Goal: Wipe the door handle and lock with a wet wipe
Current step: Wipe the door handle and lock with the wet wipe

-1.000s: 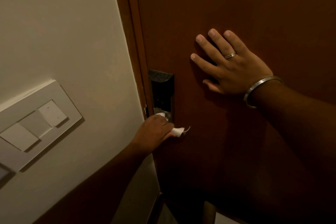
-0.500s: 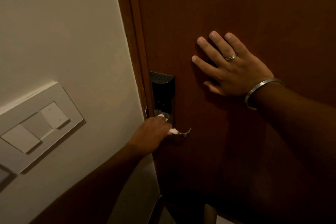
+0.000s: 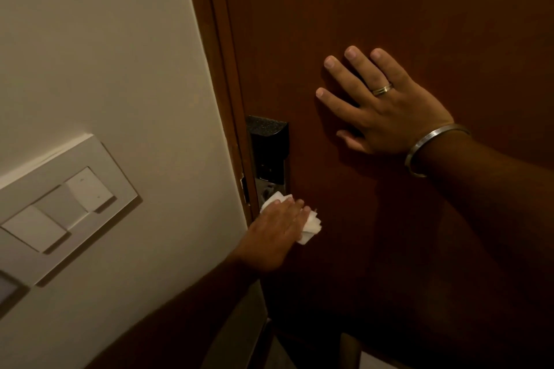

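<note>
A black and silver lock [image 3: 269, 156] is mounted on the dark brown door [image 3: 389, 9] close to its left edge. Below the lock, my left hand [image 3: 274, 234] presses a crumpled white wet wipe [image 3: 308, 225] over the door handle, which is hidden under the hand and wipe. White folds stick out above and to the right of my fingers. My right hand [image 3: 386, 108] lies flat on the door to the right of the lock, fingers spread, with a ring and a metal bangle.
A cream wall [image 3: 105, 54] fills the left side, carrying a white switch plate [image 3: 63, 204] with several rocker switches. The brown door frame [image 3: 218, 69] runs between wall and door. Something pale shows at the bottom right corner near the floor.
My left hand has gone from gripping the handle end to lying flatter over it, and more of the wipe now shows. The metal handle tip is now covered. My right hand stays put.
</note>
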